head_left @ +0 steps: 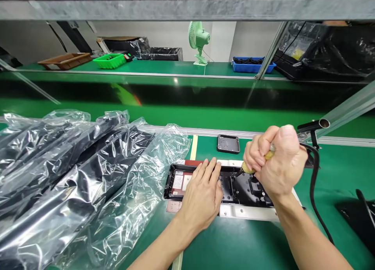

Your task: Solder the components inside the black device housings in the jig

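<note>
In the head view, a long black case [246,194] lies on the green tabletop [240,242], a little in from the back edge. The left hand [205,188] is the nearer hand, since it rests right on the case. Its palm is down, and its fingers are stretched out almost flat, not gripping, pointing toward the back edge.

The right hand [275,160] is up above the right part of the case. Its fingers are curled tight around a yellow tool [247,167]. From these fingers, the case lies down and to the left. The tool slants that way too, and its dark tip points down into the case, just to the right of the left hand. I cannot tell if the tip touches the case.

The long way of the case runs from left to right, about in line with the back edge. Its open side faces up. A white holder [249,212] shows along its long sides. A small dark tray [228,144] sits between the case and the back edge. Shiny plastic bags [117,160] lie to the left.
</note>
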`<state>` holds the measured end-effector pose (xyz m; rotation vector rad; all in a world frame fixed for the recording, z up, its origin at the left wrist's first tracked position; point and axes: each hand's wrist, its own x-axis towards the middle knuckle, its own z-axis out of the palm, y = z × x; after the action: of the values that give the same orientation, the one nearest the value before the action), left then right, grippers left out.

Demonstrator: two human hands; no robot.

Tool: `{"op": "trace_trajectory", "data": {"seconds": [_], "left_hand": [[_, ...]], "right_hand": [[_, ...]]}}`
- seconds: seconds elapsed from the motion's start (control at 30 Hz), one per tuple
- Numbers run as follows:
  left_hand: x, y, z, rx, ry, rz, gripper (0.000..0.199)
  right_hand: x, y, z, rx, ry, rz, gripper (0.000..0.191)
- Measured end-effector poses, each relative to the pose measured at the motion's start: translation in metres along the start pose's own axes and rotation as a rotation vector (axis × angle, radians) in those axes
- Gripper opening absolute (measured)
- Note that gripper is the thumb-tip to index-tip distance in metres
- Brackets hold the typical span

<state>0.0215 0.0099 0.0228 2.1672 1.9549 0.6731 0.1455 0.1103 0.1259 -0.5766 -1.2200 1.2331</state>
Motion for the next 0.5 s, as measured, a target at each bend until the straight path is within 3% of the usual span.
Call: {"op": "trace_trajectory", "data": {"seconds": [0.5], "left_hand": [[0.0,0.0004,0.0063,0.007,0.056,-0.003,0.055]], "right_hand": [[-0.0006,-0.0051,0.0049,-0.081,0.028,-0.029,0.049]]}}
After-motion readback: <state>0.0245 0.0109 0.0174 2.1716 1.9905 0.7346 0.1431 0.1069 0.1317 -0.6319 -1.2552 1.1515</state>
